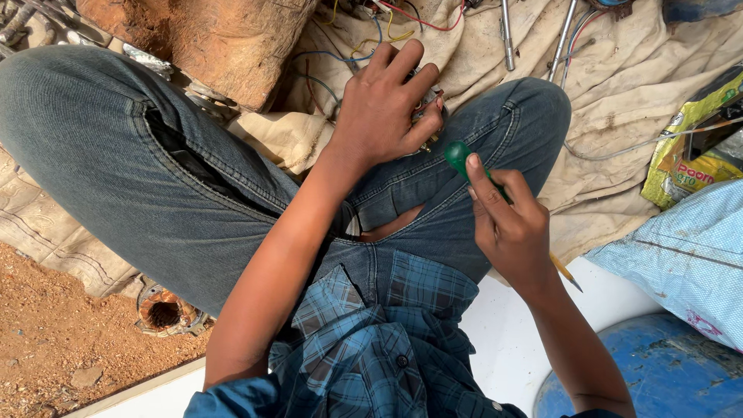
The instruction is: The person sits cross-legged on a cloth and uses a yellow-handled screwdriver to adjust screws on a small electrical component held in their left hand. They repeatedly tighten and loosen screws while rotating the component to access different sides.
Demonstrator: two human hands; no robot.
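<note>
Your left hand (385,108) grips a small metal part (425,101) above your knee (534,101); your right hand (512,228) holds a green-handled screwdriver (458,156) just below it.

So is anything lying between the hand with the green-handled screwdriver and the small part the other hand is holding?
Nothing visible does. The right hand holds the green-handled screwdriver just beside the small metal part gripped by the left hand; only a bare gap above the jeans separates them.

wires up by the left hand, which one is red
The red wire arcs along the top edge above the left hand; the yellow wire and blue wire lie lower.
</note>
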